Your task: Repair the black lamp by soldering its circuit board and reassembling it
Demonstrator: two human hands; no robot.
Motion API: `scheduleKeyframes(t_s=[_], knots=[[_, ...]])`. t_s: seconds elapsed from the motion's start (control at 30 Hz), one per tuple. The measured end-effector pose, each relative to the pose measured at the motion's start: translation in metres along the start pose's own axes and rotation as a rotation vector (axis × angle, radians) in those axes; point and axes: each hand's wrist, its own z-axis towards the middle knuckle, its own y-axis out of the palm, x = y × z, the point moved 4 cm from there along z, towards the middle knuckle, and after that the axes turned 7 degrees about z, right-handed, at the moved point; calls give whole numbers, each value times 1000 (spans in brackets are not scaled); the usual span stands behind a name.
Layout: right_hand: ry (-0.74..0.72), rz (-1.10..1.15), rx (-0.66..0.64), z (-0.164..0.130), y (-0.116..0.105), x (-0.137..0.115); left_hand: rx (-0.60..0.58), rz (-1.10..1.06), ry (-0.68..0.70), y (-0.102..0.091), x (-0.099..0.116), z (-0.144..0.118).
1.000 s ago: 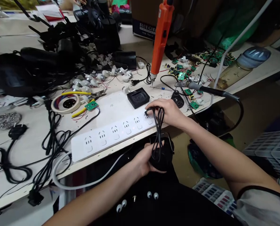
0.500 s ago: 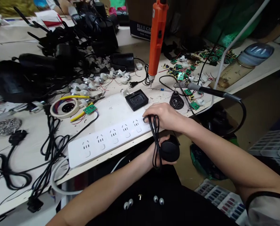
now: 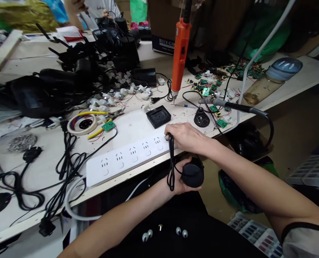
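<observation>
My left hand (image 3: 178, 183), below the table edge, is wrapped round a black cylindrical device (image 3: 193, 175) with a flat round end. A bundled black cord (image 3: 171, 163) dangles from beneath my right hand (image 3: 186, 137), beside the device. The right fingers are closed on a dark plug (image 3: 167, 137) at the right end of a white power strip (image 3: 125, 157); whether its pins sit in the socket is hidden. The strip lies along the table's front edge. Just behind it rests a black rectangular tray-like part (image 3: 158, 116).
An orange electric screwdriver (image 3: 181, 53) hangs over the table. A soldering iron (image 3: 223, 103) points left near green circuit boards (image 3: 205, 91). Black housings, small white motors, a tape roll (image 3: 82, 123), cutters and coiled cords lie leftward. A bottle (image 3: 273, 79) lies at right. Another person's hand (image 3: 75, 7) is behind.
The view has shifted, so the table sits slightly lower and to the right. The dangling cord bundle has swung narrower. Both hands keep their hold on the plug and the device.
</observation>
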Motion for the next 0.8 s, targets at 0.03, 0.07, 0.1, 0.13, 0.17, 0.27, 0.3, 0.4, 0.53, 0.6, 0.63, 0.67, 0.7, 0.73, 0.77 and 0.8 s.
scheduleKeyframes(t_s=[0.03,0.07,0.1,0.13,0.17,0.27,0.3,0.4,0.53,0.6,0.63,0.67,0.7,0.73,0.77,0.8], knots=[[3,-10,-5,1,-1,-1,-3,-5,4,0,0,-1],[5,-18,-9,2,-2,-2,-4,-11,6,0,0,-2],[6,-23,-13,2,-2,-2,-4,-18,10,-1,0,-3],[5,-26,-16,3,-3,-2,-4,-25,13,-1,1,-4],[1,-27,-18,3,-2,-2,-4,-32,17,-2,1,-5],[-12,-13,-13,1,0,-1,-12,-48,21,-5,1,-7],[-11,-2,-5,0,1,0,-21,-53,23,-6,1,-7],[14,43,34,-3,2,5,-50,-63,40,-7,0,-5],[54,222,153,-4,-3,11,-81,-67,56,-7,-1,-2],[26,324,226,-7,-8,11,-90,-67,56,-7,-1,-3],[-2,340,242,-8,-10,11,-90,-66,56,-7,0,-4],[-31,325,240,-10,-12,10,-85,-65,59,-7,0,-4],[-52,297,227,-12,-12,9,-78,-63,60,-7,0,-5],[-59,268,208,-14,-12,8,-71,-61,60,-7,0,-5],[-51,241,190,-15,-11,8,-66,-57,58,-7,0,-5],[-34,219,169,-16,-10,8,-63,-55,55,-7,0,-5]])
